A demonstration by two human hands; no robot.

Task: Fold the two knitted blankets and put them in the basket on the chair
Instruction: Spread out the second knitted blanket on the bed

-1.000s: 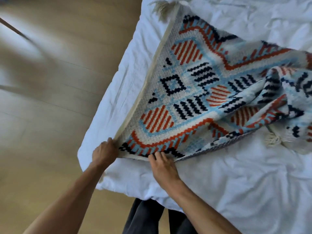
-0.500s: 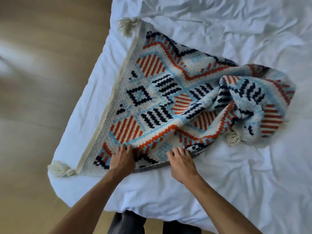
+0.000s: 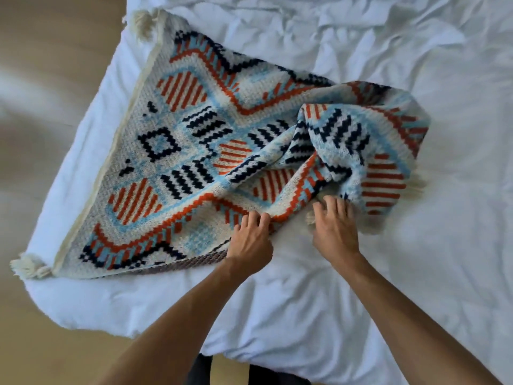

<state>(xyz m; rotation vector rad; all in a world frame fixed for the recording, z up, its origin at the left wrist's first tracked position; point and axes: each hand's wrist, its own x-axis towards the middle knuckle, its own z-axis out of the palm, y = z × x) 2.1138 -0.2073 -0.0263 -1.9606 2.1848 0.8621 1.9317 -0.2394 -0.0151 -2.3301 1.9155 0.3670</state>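
Note:
One knitted blanket point(image 3: 177, 151), patterned in cream, orange, light blue and navy with cream tassels at its corners, lies on the bed. Its left part is spread flat, and its right part point(image 3: 361, 140) is bunched up in folds. My left hand point(image 3: 251, 240) rests on the blanket's near edge, fingertips pressing beside a raised crease. My right hand point(image 3: 334, 229) lies just to the right, its fingers spread and touching the underside edge of the bunched part, next to a tassel. A second blanket, the basket and the chair are out of view.
The bed is covered by a rumpled white duvet point(image 3: 361, 315) that stretches far to the right and back. The bed's corner point(image 3: 50, 307) is at the lower left, with light wooden floor point(image 3: 41, 134) beyond it. My dark trouser legs show at the bottom edge.
Both hands have slid to the right along the blanket's near edge, from its near-left corner towards the bunched part. The left part now lies flat, its corner tassel exposed.

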